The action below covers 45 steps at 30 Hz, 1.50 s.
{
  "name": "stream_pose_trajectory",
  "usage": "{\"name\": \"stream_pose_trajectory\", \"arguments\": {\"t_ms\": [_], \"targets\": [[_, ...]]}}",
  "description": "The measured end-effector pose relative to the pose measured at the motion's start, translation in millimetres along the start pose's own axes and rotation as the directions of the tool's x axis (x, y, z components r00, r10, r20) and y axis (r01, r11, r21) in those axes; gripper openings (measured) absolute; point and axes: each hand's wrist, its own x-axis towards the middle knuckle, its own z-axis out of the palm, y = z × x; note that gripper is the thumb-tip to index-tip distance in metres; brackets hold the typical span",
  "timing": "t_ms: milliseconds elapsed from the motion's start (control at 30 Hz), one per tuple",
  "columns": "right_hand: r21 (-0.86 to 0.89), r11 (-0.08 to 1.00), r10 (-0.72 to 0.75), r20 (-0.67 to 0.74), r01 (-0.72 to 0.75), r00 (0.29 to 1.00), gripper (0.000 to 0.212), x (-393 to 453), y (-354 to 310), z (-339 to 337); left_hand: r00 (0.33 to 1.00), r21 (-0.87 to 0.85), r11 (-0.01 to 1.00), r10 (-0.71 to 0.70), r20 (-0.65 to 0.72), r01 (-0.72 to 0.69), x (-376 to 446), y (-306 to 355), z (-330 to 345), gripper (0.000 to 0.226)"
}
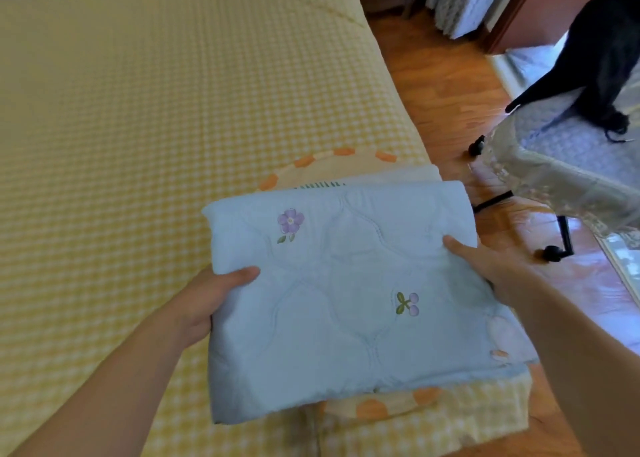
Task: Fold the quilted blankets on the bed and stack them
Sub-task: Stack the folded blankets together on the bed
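Now the stacking step is in hand: the left hand (pixel 211 293) and the right hand (pixel 485 266) each clamp a side edge of the folded pale-blue quilted blanket with embroidered flowers (pixel 346 300), thumbs on top. It sits over a folded yellow blanket with orange scalloped trim (pixel 398 408) on the yellow gingham bed (pixel 138 110), though whether it rests fully there is unclear. Next, square its edges with the lower one and let go.

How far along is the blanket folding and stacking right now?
Done: the blue quilted blanket is folded, and a yellow-and-orange blanket lies folded beneath it. In hand: the left hand and right hand grip the blue one's sides over that blanket. Left: releasing it squarely on top.
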Motion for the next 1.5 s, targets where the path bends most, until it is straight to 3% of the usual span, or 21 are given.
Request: {"name": "stream_pose_trajectory", "arguments": {"t_ms": [100,233,267,333,400,467,500,533,567,633,700,733,833,900,967,1033,1100,1200,1267,1400,1500], "targets": [[-0.018,0.999,0.05,0.007,-0.05,0.999,0.099,-8,-2,-2,0.994,-0.069,0.992,0.109,-0.008,-0.11,-15,7,2,0.056],[-0.059,0.998,-0.006,-0.131,-0.001,0.991,0.105,-17,-27,-24,0.984,-0.159,0.971,0.177,-0.034,-0.18,-21,17,-3,0.1],[-0.077,0.996,-0.059,-0.174,0.046,0.983,0.099,-18,-40,-29,0.986,-0.171,0.971,0.159,-0.057,-0.167,-16,20,-5,0.096],[-0.116,0.987,-0.133,-0.233,0.108,0.963,0.077,-23,-65,-30,0.988,-0.176,0.975,0.121,-0.094,-0.137,1,25,-4,0.064],[-0.233,0.968,-0.143,-0.23,0.088,0.962,0.087,-19,-78,-20,0.978,-0.038,0.993,0.103,-0.183,-0.112,24,26,0,0.036],[-0.368,0.929,-0.088,-0.133,0.033,0.987,0.118,1,-75,-13,0.931,0.246,0.968,0.049,-0.363,0.045,46,20,6,0.05],[-0.468,0.884,-0.061,-0.107,0.004,0.992,0.123,12,-70,-11,0.871,0.438,0.879,0.058,-0.489,0.187,54,18,12,0.069],[-0.604,0.796,-0.058,-0.15,-0.045,0.987,0.118,14,-72,-3,0.795,0.627,0.726,0.19,-0.576,0.281,55,17,20,0.082],[-0.749,0.655,-0.141,-0.255,-0.103,0.957,0.109,18,-76,3,0.733,0.792,0.555,0.424,-0.532,0.254,55,19,32,0.087],[-0.879,0.477,-0.53,-0.308,-0.022,0.79,0.087,13,-96,31,0.624,0.972,0.233,0.755,-0.202,0.033,57,33,72,0.082],[-0.89,0.383,-0.783,-0.169,0.249,0.599,0.07,13,-114,69,0.621,0.985,0.124,0.784,-0.025,-0.117,77,48,115,0.073],[-0.887,0.336,-0.812,-0.104,0.316,0.574,0.066,19,-115,87,0.638,0.987,0.099,0.77,0.006,-0.129,94,48,132,0.069],[-0.933,0.246,-0.763,-0.02,0.262,0.646,0.07,69,-72,116,0.678,0.993,-0.073,0.726,0.116,-0.093,140,5,140,0.067],[-0.938,0.219,-0.786,-0.006,0.269,0.618,0.07,101,-37,117,0.7,0.987,-0.151,0.7,0.142,-0.05,157,-33,126,0.069],[-0.929,0.23,-0.781,0.003,0.291,0.625,0.069,118,-29,109,0.719,0.991,-0.131,0.69,0.082,0.012,161,-47,109,0.072],[-0.926,0.249,-0.73,0.015,0.285,0.683,0.07,109,-41,104,0.756,0.993,-0.088,0.655,-0.006,0.085,141,-48,90,0.075],[-0.927,0.295,-0.716,-0.054,0.233,0.696,0.071,77,-47,107,0.774,0.994,-0.047,0.632,-0.049,0.102,105,-56,77,0.077],[-0.932,0.266,-0.76,-0.044,0.248,0.649,0.069,4,-7,126,0.79,0.998,-0.056,0.612,0.027,0.01,52,-92,91,0.075],[-0.943,0.258,-0.713,-0.04,0.21,0.7,0.069,-17,39,110,0.798,0.995,-0.092,0.596,0.094,-0.049,43,-114,90,0.073],[-0.829,0.544,-0.39,-0.386,-0.129,0.836,0.072,7,85,16,0.818,0.987,-0.159,0.562,0.121,-0.037,55,-130,62,0.073],[-0.802,0.56,-0.345,-0.455,-0.209,0.821,0.068,-5,79,7,0.841,0.997,-0.074,0.539,0.059,-0.023,43,-132,62,0.069]]}}
